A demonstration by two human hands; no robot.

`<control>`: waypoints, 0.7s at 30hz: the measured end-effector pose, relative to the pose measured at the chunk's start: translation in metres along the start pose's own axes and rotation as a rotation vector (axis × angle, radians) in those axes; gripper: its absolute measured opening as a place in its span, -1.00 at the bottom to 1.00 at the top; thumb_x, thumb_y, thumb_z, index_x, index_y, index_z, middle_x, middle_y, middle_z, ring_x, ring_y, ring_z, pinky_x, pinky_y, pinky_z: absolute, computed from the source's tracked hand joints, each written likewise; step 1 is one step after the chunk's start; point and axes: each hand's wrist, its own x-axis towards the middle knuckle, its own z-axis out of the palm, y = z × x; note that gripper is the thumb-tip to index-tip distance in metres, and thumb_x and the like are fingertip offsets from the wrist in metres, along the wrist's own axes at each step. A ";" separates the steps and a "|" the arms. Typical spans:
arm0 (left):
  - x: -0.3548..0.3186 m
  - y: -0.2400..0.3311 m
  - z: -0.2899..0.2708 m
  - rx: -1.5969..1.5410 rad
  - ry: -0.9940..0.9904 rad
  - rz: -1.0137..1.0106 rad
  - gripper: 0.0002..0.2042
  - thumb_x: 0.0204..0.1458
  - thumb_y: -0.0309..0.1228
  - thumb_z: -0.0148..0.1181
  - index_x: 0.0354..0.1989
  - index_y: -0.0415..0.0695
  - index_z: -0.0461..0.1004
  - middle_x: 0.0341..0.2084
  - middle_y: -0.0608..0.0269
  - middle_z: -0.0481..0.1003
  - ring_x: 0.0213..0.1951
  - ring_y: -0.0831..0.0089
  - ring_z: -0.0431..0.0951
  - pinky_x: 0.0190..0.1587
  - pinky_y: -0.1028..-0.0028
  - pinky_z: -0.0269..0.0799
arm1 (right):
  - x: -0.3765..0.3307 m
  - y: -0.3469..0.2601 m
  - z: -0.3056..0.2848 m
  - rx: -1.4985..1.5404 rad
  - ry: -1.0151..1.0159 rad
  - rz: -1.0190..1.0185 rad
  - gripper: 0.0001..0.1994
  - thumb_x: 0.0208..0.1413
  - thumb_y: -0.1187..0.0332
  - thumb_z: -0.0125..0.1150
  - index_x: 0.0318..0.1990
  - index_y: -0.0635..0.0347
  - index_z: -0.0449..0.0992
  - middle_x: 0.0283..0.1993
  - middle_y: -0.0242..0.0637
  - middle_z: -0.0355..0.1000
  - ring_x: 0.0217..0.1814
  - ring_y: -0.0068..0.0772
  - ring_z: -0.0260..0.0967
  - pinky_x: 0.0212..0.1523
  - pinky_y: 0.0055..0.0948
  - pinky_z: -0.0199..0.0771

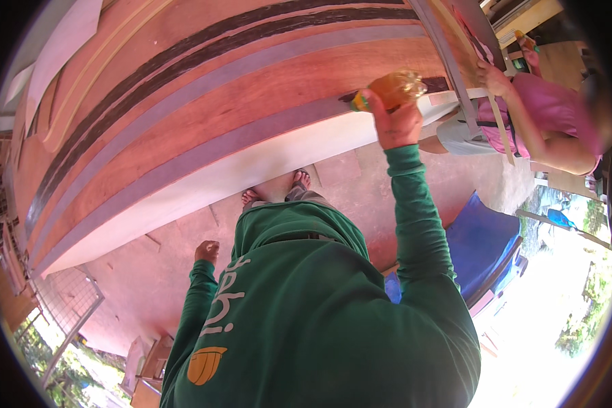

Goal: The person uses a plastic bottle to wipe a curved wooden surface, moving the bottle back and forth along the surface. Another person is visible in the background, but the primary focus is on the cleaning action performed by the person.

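Left hand (207,251): hangs low at the side, fingers curled into a loose fist, holding nothing visible, well apart from the work.

Wooden panel (204,115): large, reddish, long dark and grey stripes, pale curved lower edge; smooth, planed look.

Right hand (398,122): raised, closed round a clear bottle (394,88) of amber liquid, tilted with its green-capped end at a dark stripe just left of the hand. Judged best: keep the tilt shallow, follow the stripe steadily.

Co-worker's hand (493,78): right of the bottle, on a grey strip.
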 end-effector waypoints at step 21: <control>-0.024 0.015 0.010 0.206 0.036 0.049 -0.64 0.13 -0.09 0.38 -0.30 -0.21 0.65 -0.46 0.18 0.64 -0.42 0.47 0.58 -0.35 0.38 0.52 | 0.027 0.020 -0.015 -0.041 0.082 0.018 -0.54 0.04 0.01 0.55 -0.21 0.29 0.65 -0.29 -0.15 0.66 -0.19 -0.19 0.66 -0.11 -0.29 0.62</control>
